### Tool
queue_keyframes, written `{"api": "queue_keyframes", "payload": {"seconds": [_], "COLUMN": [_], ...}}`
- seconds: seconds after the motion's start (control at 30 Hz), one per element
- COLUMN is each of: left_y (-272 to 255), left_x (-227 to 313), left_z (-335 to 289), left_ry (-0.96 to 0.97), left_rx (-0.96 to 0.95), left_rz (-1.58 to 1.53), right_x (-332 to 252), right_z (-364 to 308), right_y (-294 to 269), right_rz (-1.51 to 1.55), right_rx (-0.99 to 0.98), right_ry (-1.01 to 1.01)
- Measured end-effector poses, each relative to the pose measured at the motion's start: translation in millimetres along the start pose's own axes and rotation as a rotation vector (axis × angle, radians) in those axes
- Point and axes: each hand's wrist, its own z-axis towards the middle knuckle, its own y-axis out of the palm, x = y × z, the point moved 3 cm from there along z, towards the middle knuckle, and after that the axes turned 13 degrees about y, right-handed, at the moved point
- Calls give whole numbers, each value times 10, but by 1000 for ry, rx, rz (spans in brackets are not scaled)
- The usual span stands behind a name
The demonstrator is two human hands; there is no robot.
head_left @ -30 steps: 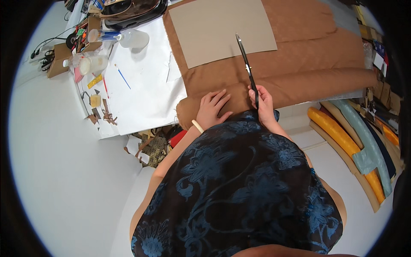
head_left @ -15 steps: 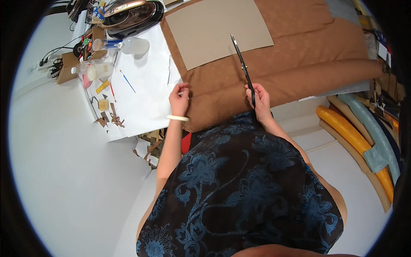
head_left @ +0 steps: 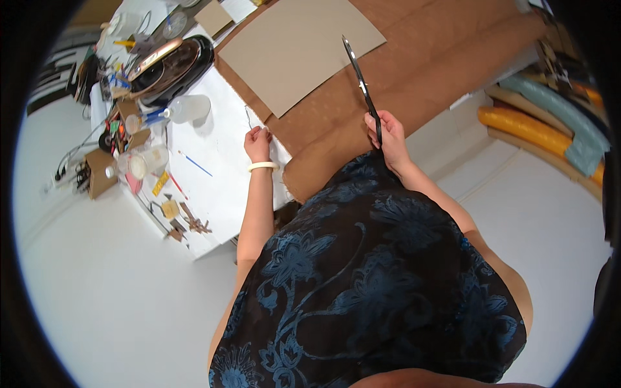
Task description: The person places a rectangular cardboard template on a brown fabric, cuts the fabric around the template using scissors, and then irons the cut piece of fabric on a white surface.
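Note:
My right hand (head_left: 390, 139) grips a pair of long black-handled scissors (head_left: 363, 87) by the handles. The blades look closed and point away from me above the brown leather-like sheet (head_left: 414, 74). On that sheet lies a flat beige-grey rectangular board (head_left: 301, 55), left of the blades. My left hand (head_left: 258, 143), with a pale bangle at the wrist, is closed over the white table covering (head_left: 213, 145), just left of the sheet's edge. Its fingers are curled together, and what they hold, if anything, is hidden. The sheet's near edge is rolled over toward me.
At the left stand an iron-like appliance (head_left: 169, 71), a white plastic bottle (head_left: 189, 108) and a clear jar (head_left: 147, 160). A blue brush (head_left: 195, 163) and leather scraps (head_left: 195, 220) lie nearer. Rolled material, including an orange roll (head_left: 524, 123), leans at the right.
The view has turned, so the table appears tilted. My left hand has shifted off the brown sheet's edge onto the white covering. My right hand still holds the scissors.

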Motion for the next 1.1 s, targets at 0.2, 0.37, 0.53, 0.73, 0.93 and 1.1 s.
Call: {"api": "queue_keyframes", "payload": {"seconds": [0.2,0.37,0.53,0.73,0.93,1.1], "left_y": [279,295,210,144,180,218], "left_x": [54,74,261,420,405,370], "left_z": [326,504,540,700,765,779], "left_ry": [-234,-161,-251,-291,-350,-430], "left_rx": [-217,-405,-578,-737,-847,-851], "left_rz": [68,168,227,339,402,348], "right_x": [251,746,1116,1444,1505,1550], "right_z": [-357,-534,-751,-861,-817,-643], "right_y": [1035,2024,2590,2946,3209,3320], "right_rz": [650,720,619,557,550,631], "right_rx": [-76,-143,-118,-59,-39,-11], "right_ry": [399,496,684,783,666,606]}}
